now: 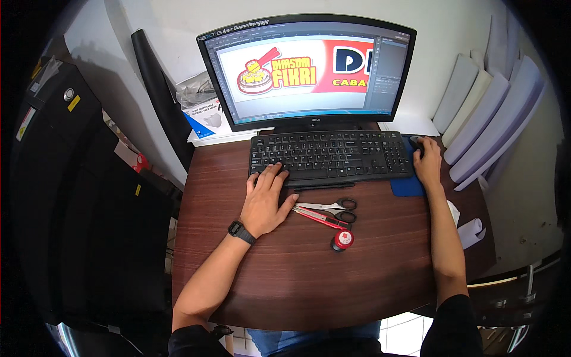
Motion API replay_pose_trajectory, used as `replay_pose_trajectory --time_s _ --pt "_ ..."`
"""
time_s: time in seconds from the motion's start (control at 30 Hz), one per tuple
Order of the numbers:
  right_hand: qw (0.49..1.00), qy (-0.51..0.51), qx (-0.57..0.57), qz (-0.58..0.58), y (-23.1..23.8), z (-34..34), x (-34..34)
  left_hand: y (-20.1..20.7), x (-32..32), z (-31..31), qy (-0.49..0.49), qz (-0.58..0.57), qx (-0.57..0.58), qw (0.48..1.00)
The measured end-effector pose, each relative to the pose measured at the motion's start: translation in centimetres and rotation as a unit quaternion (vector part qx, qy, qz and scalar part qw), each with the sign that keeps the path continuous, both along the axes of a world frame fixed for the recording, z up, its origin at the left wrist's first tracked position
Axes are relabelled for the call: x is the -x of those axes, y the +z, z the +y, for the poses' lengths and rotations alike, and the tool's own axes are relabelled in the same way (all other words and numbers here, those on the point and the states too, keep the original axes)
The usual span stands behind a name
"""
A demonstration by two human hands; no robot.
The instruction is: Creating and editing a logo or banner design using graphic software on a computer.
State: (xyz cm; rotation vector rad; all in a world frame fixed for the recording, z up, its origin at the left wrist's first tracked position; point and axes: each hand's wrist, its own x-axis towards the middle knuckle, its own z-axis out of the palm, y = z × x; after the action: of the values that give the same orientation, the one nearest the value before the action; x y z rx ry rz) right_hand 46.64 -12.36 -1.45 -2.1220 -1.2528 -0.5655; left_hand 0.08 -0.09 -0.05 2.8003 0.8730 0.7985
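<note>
Flat black plastic computer keyboard (331,154) sits at the far middle of the dark wood-grain desk (285,279), just in front of the stand of the wide black-framed monitor (306,71), whose screen shows a red, yellow and white graphic in an editing program. Left hand (266,202) lies palm down, fingers loosely spread and gripping nothing, fingertips resting on the keyboard's lower left keys, heel of the hand on the desk; a black digital wristwatch (241,231) on that wrist. Right hand (427,162) is cupped over a dark computer mouse (416,142) at the keyboard's right end, on a blue mouse pad (407,185); most of the mouse is hidden under the hand, so how firmly it is held cannot be told. Just beside the left thumb lie black-handled steel scissors (333,207) and a red-bodied utility knife (321,218), touching or nearly so, and nearer the desk's front edge a small round red-capped stamp (342,240). Likely risk: the left hand sliding back or sideways could catch the blades or knock the stamp rolling off the desk, since they lie so close. White paper rolls (488,113) lean against the wall at right; a dark machine (65,178) stands well off to the left.
</note>
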Motion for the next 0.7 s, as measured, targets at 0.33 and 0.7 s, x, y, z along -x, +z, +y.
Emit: replay_pose_trajectory --time_s 0.33,0.7 --pt "1.000 -0.004 0.003 -0.004 0.15 0.05 0.40 0.11 0.04 -0.13 0.004 0.000 0.006 1.000" --pt "1.000 -0.002 0.006 -0.022 0.00 -0.04 0.03 -0.21 0.02 0.00 0.004 0.000 0.009 1.000"
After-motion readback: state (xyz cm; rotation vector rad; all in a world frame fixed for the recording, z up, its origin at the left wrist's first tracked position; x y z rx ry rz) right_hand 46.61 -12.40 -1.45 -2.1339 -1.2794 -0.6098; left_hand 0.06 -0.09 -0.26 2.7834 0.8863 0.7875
